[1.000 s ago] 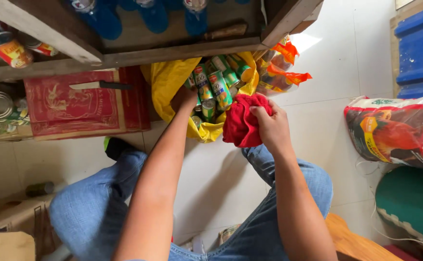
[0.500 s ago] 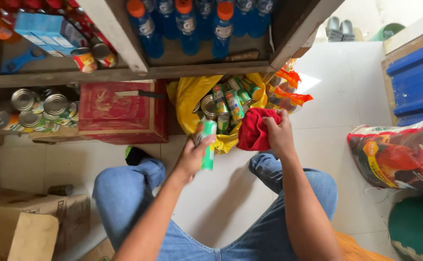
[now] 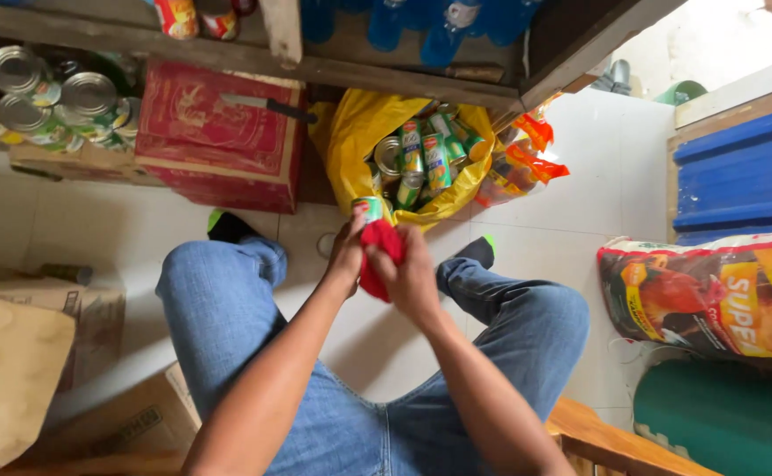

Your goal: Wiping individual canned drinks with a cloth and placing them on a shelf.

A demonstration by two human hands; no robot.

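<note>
My left hand holds a small green-labelled can in front of me, above the white tile floor. A red cloth is wrapped against the can, and my right hand grips that cloth. Just beyond my hands a yellow bag lies open on the floor, filled with several more green-labelled cans. I am sitting with my knees apart in blue jeans.
A red carton with a knife on top stands left of the bag. Silver cans sit on the low shelf at left, blue bottles above. Cardboard boxes lie lower left; a printed sack and blue crates at right.
My left hand took a can out of the yellow bag and drew it toward me. My right hand brought the red cloth onto the can. The view tilted down.
</note>
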